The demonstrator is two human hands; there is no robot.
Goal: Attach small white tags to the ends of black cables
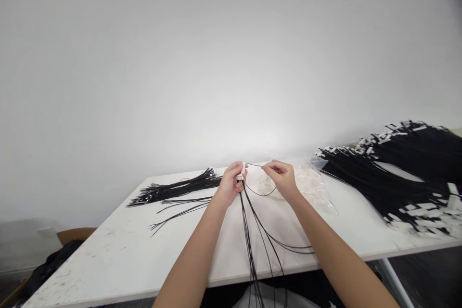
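Over the middle of the table, my left hand (231, 184) is closed on a small white connector (242, 171). Several thin black wires (249, 231) hang down from beneath it, past the table's front edge. To the right, my right hand (282, 177) pinches a single black wire (255, 165), which runs taut to the top of the connector. Part of a wire also loops in a curve between the two hands. Behind my left wrist lie loose black wires (184, 211) on the tabletop.
A black wire bundle (173, 188) lies at the back left of the white table (119, 250). Behind my right hand is a clear plastic bag (317, 185) of small pale pieces. Large piles of black wires with white connectors (361, 180) cover the right side. A plain wall stands behind.
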